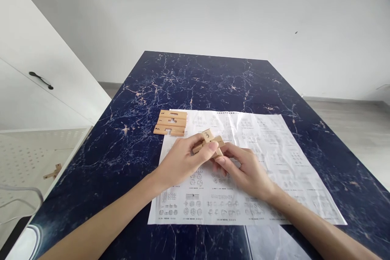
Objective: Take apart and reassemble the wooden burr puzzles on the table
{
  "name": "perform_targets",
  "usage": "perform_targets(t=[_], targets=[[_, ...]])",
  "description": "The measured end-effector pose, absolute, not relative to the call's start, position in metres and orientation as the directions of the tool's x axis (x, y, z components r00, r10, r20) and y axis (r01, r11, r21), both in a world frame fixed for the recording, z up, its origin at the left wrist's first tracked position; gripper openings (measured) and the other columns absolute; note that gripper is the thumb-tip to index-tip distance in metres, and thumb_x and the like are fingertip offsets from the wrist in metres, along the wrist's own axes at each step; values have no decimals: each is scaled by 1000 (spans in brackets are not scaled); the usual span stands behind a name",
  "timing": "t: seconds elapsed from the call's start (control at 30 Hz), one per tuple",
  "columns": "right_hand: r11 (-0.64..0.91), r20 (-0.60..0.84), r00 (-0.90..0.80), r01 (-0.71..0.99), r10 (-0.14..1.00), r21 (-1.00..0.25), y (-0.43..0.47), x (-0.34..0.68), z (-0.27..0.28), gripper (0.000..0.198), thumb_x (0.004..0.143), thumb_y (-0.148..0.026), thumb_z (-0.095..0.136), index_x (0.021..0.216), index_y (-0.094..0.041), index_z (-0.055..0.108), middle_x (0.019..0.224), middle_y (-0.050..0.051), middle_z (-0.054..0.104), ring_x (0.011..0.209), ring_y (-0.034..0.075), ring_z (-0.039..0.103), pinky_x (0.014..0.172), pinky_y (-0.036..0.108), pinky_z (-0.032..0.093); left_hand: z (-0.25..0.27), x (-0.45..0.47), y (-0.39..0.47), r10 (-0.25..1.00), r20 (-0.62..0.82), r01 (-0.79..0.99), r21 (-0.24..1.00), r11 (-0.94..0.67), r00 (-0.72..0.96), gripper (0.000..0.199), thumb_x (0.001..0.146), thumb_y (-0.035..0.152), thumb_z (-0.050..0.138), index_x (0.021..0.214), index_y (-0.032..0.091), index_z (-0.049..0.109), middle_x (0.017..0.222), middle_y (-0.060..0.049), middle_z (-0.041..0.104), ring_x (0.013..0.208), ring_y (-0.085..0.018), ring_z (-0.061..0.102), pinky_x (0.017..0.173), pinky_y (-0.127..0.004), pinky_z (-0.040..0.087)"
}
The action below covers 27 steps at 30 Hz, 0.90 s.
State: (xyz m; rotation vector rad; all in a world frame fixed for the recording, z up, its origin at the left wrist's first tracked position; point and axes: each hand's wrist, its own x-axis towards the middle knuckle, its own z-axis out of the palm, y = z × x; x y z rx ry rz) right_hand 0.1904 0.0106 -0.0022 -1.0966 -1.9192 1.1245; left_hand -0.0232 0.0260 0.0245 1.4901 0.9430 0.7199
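With bare forearms (122,209) angled inward, holding left hand (179,158) close to right hand (248,168), with thumbs (207,152) uppermost; gripping with curled fingers (233,151)

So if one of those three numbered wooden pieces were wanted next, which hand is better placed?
Probably the left hand: it is nearer the wooden pieces at the far left corner of the paper, while the right hand is farther off. Both hold the crossed blocks, so the left would release first.
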Motion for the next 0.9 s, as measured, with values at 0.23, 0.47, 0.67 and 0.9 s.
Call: perform_targets(t=[0.23, 0.47, 0.67, 0.9], targets=[[390, 275, -356, 305, 893, -869, 14, 192, -1, 34, 102, -57, 66, 99, -23, 60, 83, 2, 65, 70, 17, 60, 66, 33, 52, 29, -23, 25, 778, -233, 122, 972, 200, 583, 69, 105, 75, 33, 69, 20, 56, 57, 1, 49, 47, -12, 41, 44, -25, 32], [406, 264, -472, 226, 841, -886, 18, 193, 10, 59, 98, -69, 64, 134, -23, 61, 119, 12, 70, 104, 28, 67, 94, 46, 55, 26, -20, 26, 583, -375, 55, 869, 492, 721, 78, 97, 88, 28, 78, 21, 62, 58, 1, 51, 40, -11, 40, 34, -23, 27], [133, 73, -384, 131, 921, -982, 20, 197, 8, 58, 98, -73, 61, 119, -20, 71, 100, 8, 73, 91, 25, 69, 84, 41, 57, 25, -22, 25, 602, -368, 70, 885, 459, 709, 93, 94, 93, 13, 78, 18, 65, 63, -7, 65, 44, -15, 54, 38, -26, 42], [-3, -19, -302, 55, 953, -998, 25, 200, 1, 57, 107, -70, 46, 111, -21, 75, 91, 7, 69, 82, 23, 65, 76, 36, 56, 21, -21, 19, 952, 152, 396, 883, -251, 264, 45, 103, 61, 54, 120, 20, 59, 102, -8, 69, 90, -23, 68, 80, -38, 58]])
